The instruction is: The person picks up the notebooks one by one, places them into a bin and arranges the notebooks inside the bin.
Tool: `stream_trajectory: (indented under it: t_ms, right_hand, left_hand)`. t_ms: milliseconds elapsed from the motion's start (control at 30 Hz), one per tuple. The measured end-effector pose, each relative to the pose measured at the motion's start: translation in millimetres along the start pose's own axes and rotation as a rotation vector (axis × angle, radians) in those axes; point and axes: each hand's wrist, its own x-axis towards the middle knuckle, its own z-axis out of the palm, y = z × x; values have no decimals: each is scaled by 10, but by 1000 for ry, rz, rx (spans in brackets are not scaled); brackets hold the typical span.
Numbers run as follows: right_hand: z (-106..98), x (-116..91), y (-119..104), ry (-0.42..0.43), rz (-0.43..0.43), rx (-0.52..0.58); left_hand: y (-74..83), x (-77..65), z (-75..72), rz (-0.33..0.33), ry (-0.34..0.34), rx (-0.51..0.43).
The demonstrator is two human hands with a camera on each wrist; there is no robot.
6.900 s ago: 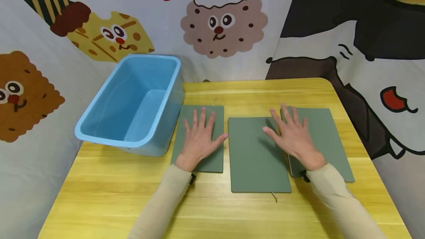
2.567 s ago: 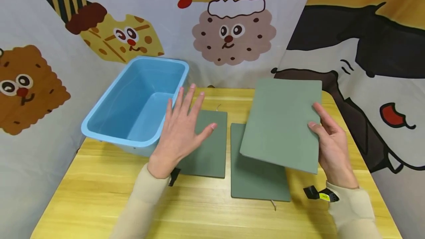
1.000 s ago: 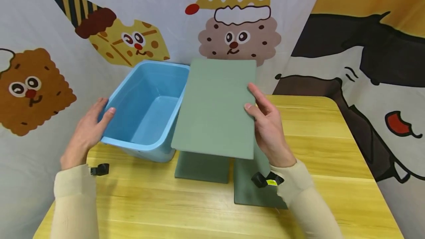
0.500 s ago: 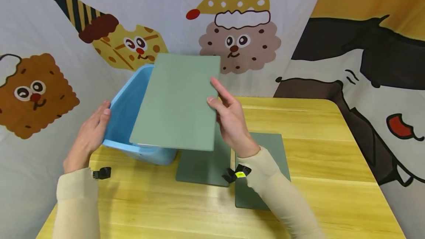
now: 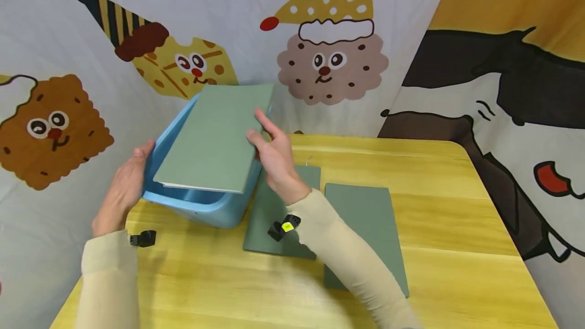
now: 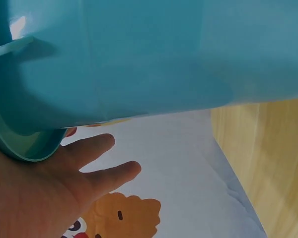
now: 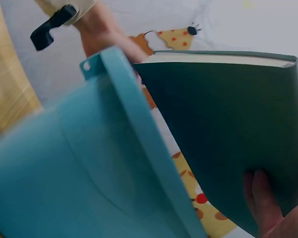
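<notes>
My right hand (image 5: 279,164) grips a green notebook (image 5: 217,138) by its right edge, thumb on the cover and fingers below. The notebook slants over the mouth of a blue plastic bin (image 5: 196,208), hiding most of its inside. White page edges show along one side in the right wrist view, where my fingers (image 7: 264,198) lie against the cover. My left hand (image 5: 125,182) rests on the bin's left rim. In the left wrist view, two of its fingers (image 6: 111,179) stretch out straight beneath the rim, beside the outer wall.
Two more green notebooks lie flat on the wooden table (image 5: 457,248): one close to the bin (image 5: 279,237), the other (image 5: 363,217) farther right, partly under my right forearm. A cartoon-print cloth (image 5: 256,29) hangs behind the table.
My right hand lifted the rightmost notebook off the table and carried it left to over the bin. My left hand moved from above the left notebook to the bin's left rim.
</notes>
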Motion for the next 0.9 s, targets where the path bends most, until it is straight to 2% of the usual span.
stream_trajectory:
  t_ms: [200, 400, 567, 767, 900]
  right_hand:
    - [177, 123, 108, 25, 4, -97]
    - [320, 205, 192, 6, 50, -201]
    - [396, 236, 228, -46, 70, -270]
    - [479, 263, 231, -116, 59, -430]
    - [508, 281, 209, -191, 101, -553]
  left_hand:
    - [-8, 19, -4, 22, 15, 28]
    - [-38, 26, -4, 44, 21, 70]
    - [-38, 14, 13, 19, 21, 69]
    - [-25, 5, 5, 9, 19, 80]
    - [-24, 16, -8, 7, 5, 84]
